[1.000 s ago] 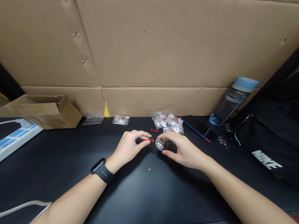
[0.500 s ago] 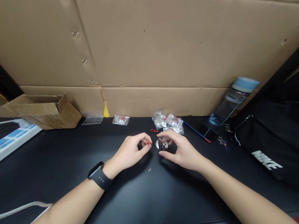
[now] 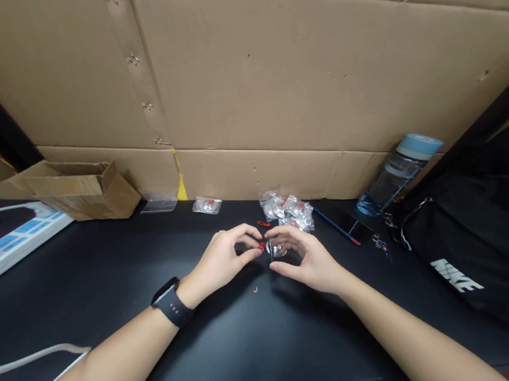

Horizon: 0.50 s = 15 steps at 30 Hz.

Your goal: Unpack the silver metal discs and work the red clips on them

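— In the head view, clamped on what with the left hand (image 3: 224, 262)?
— On a red cord (image 3: 262, 246), thin and flexible-looking, pinched between thumb and fingertips above the middle of the desk (image 3: 242, 348).
— And with the right hand (image 3: 313, 263)?
— Closed thumb-to-finger grip on a thin disc (image 3: 271, 251), just beside the cord. Just to its right, a shiny round piece (image 3: 279, 249); cannot tell whether touching.
— Round about?
— Smooth black underneath, softly reflective. Beyond the hands, a red loop (image 3: 264, 223) and a heap of crinkly clear packets (image 3: 287, 208); farther left, a lone packet (image 3: 207, 205). At the back, a tan cardboard wall (image 3: 313, 76), creased and stapled; against it, an open brown box (image 3: 89, 192). At right, a blue-lidded clear bottle (image 3: 398, 173) and a black bag (image 3: 502, 240).
— Pointing which way?
— Seen edge-on, the disc: flat face turned sideways, visible length running from thumb to forefinger. Short end of cord aimed rightward, at the disc.
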Motion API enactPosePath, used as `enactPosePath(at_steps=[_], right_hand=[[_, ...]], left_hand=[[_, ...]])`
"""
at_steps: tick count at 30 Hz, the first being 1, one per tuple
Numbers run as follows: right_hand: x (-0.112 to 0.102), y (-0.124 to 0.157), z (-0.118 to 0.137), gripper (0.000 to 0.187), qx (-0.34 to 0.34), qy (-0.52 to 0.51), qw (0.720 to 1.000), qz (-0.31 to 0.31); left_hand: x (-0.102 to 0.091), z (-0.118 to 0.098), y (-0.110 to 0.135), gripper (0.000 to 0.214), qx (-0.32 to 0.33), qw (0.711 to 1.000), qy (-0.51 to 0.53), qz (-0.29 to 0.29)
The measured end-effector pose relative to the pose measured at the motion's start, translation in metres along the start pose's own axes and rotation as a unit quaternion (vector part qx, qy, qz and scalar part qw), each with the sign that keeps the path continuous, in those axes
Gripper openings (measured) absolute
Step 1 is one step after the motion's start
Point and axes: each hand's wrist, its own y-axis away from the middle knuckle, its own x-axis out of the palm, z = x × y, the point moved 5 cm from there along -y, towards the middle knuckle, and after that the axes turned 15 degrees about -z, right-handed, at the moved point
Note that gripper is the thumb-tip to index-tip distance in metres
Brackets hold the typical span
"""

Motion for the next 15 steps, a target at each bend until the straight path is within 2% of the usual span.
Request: enactPosePath(at_steps=[3, 5, 10, 15], right_hand=[[0.003, 0.001, -0.001, 0.05, 0.018, -0.034, 0.999, 0.009], [0.005, 0.002, -0.001, 0.05, 0.026, -0.054, 0.998, 0.011], [0.005, 0.003, 0.0, 0.052, 0.034, -0.082, 0.996, 0.014], [0.005, 0.002, 0.0, 0.052, 0.037, -0.082, 0.996, 0.01]], left_hand=[[-0.001, -0.001, 0.0, 0.014, 0.0, 1.0, -0.017, -0.005], [-0.002, -0.005, 0.0, 0.007, 0.035, 0.998, -0.058, -0.016], [-0.002, -0.013, 0.002, 0.014, 0.114, 0.986, -0.118, -0.016], [0.001, -0.013, 0.005, 0.016, 0.102, 0.985, -0.137, -0.031]])
